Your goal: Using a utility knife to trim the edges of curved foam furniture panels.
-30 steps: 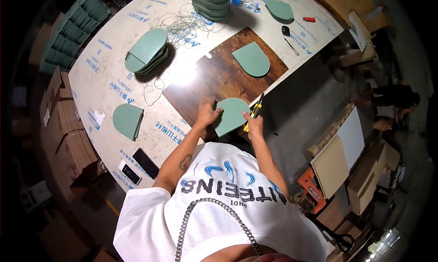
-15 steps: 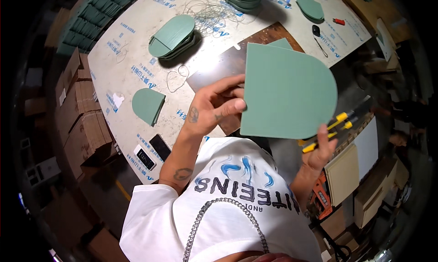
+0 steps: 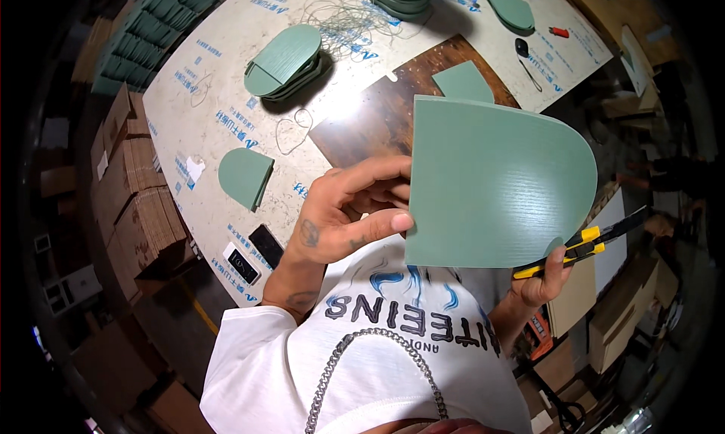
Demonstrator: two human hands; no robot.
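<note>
Up in front of me is a flat green panel (image 3: 498,188), straight on its left side and rounded on its right, with light catching its face. My left hand (image 3: 355,215) grips the straight edge, thumb on the near face and fingers behind. At the lower right curve, my right hand (image 3: 540,283) supports the panel with its thumb on the face. That hand also holds a yellow and black utility knife (image 3: 585,245), which sticks out to the right; part of it is hidden behind the panel. Another green piece (image 3: 467,83) lies just beyond, on a brown board (image 3: 377,120).
On the white table (image 3: 204,124) sit stacked green panels (image 3: 283,60), a smaller green stack (image 3: 245,176), tangled string (image 3: 340,22), two phones (image 3: 266,245), a red lighter (image 3: 559,32) and a black key fob (image 3: 521,47). Flattened cardboard (image 3: 143,162) stands left; cartons (image 3: 627,305) stand right.
The panel has come lower and to the right, looking larger, with a shine now on its face. Both hands moved with it. More of the green piece behind shows.
</note>
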